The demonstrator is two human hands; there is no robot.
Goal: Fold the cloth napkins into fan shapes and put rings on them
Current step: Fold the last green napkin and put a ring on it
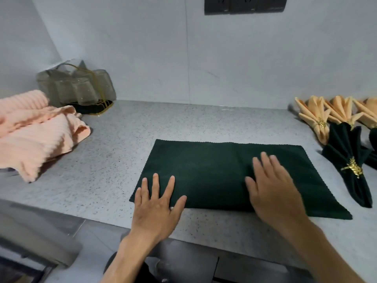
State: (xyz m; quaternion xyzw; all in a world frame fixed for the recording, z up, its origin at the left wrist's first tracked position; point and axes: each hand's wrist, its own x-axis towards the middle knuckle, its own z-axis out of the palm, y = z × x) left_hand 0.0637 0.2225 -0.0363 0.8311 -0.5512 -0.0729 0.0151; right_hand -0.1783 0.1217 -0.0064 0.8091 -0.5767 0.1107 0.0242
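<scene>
A dark green cloth napkin [214,170], folded in half into a rectangle, lies flat on the speckled counter [114,160]. My left hand [158,205] rests flat on its near left corner with fingers spread and straight. My right hand [273,188] presses flat on the right half of the napkin, fingers straight. At the right, a finished green fan napkin [346,156] wears a gold leaf ring [352,170]. Behind it lie several peach fan napkins [318,117] with gold rings.
A pile of peach ribbed cloth [34,129] lies at the left. Clear glasses in a gold wire holder [79,86] stand in the back left corner. A dark socket panel [244,5] sits on the wall. The counter's front edge runs just below my hands.
</scene>
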